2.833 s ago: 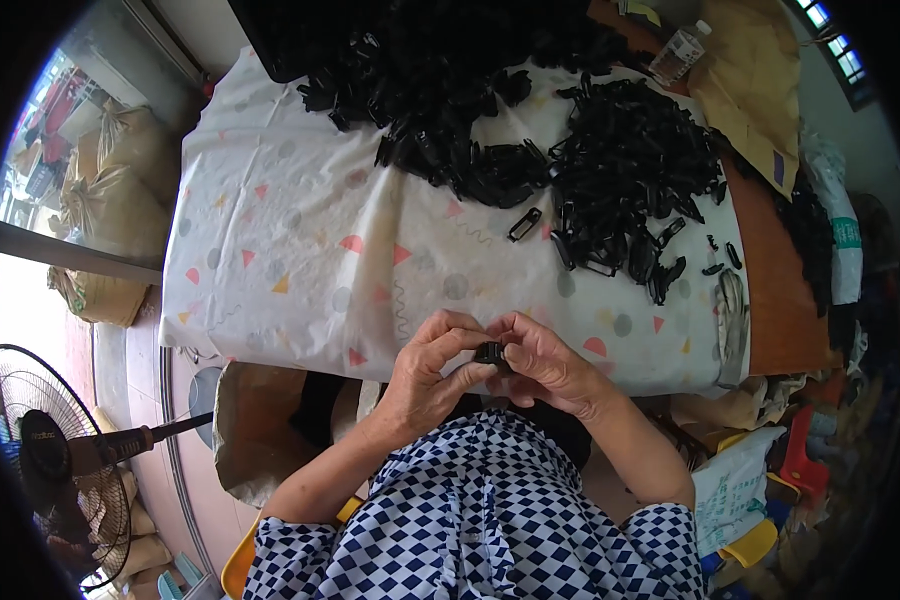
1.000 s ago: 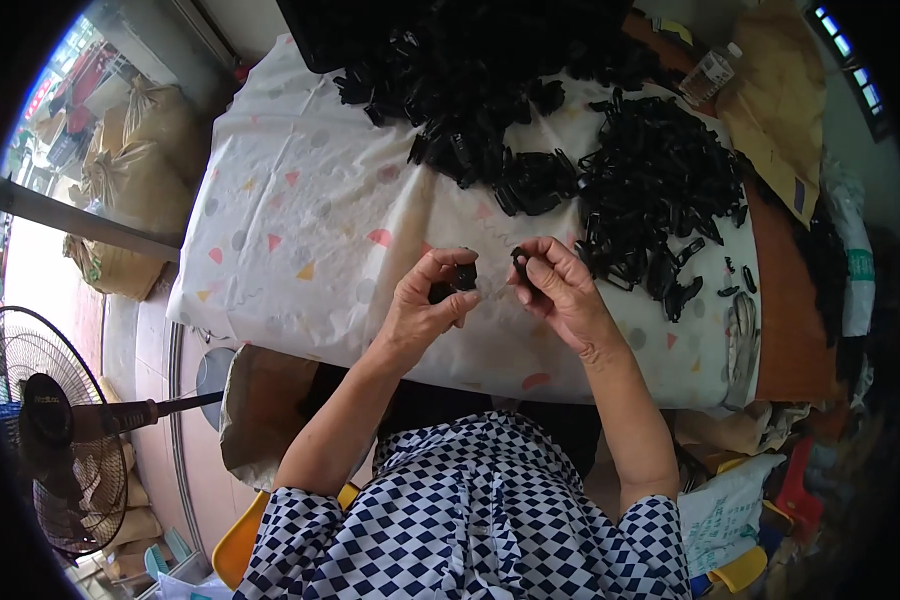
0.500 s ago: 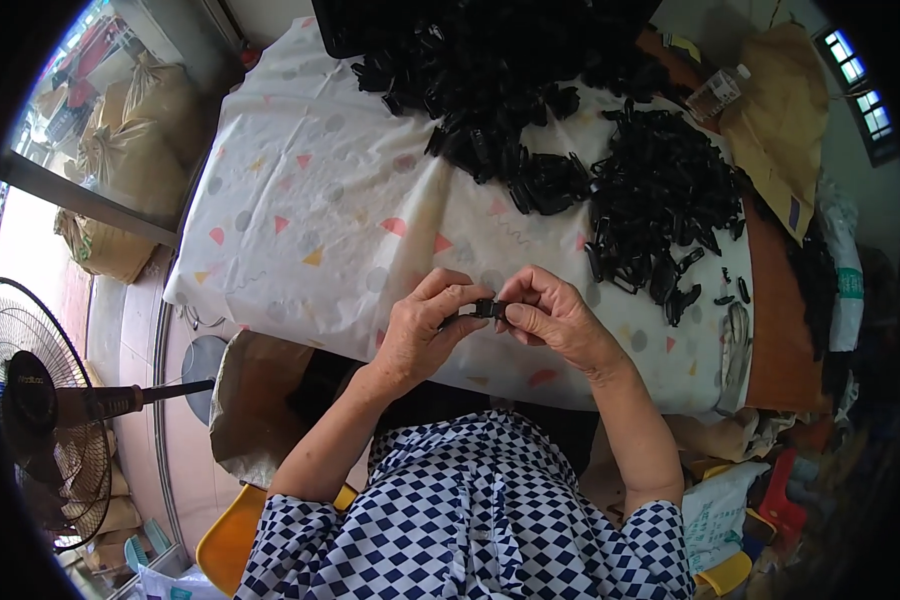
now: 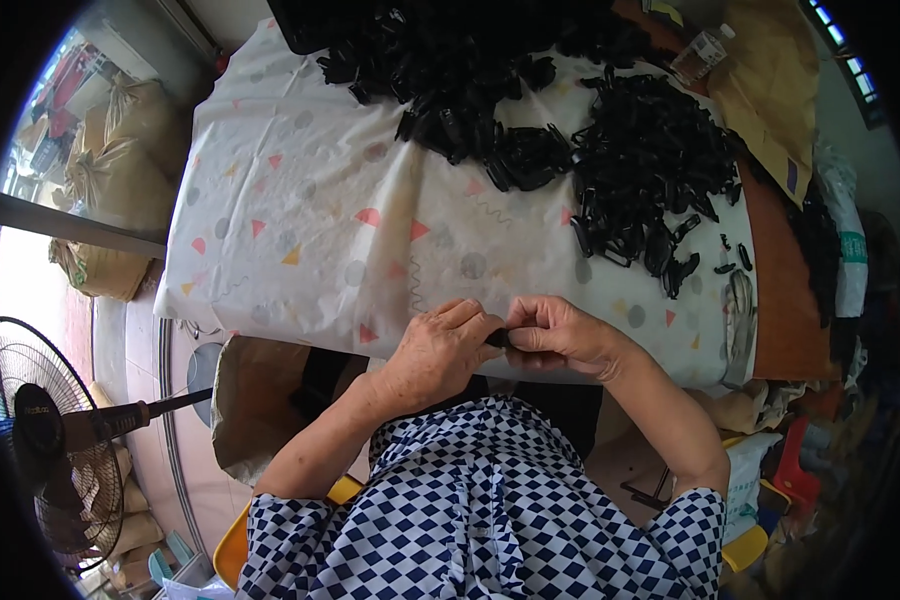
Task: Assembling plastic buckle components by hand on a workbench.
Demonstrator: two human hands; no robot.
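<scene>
At the near edge of the table, my left hand [image 4: 438,352] and my right hand [image 4: 565,338] meet and pinch a small black plastic buckle-like part [image 4: 498,338] between their fingertips. Fingers cover most of the part, so its exact shape is hidden. Beyond my hands, towards the right, a pile of black plastic pieces [image 4: 650,160] lies on the patterned white tablecloth [image 4: 300,220]. A larger heap of similar black pieces [image 4: 440,90] spreads across the far side.
A clear plastic bottle [image 4: 703,52] and brown paper [image 4: 770,100] lie at the far right. Several small black bits [image 4: 727,268] rest near the right edge. Left of the table stand a black fan [image 4: 50,430] and an open sack [image 4: 255,410]; tied sacks [image 4: 120,180] sit farther back.
Both hands have come nearer to my body with the part, and their fingers now cover more of it. The view has shifted slightly, so the table appears higher.
</scene>
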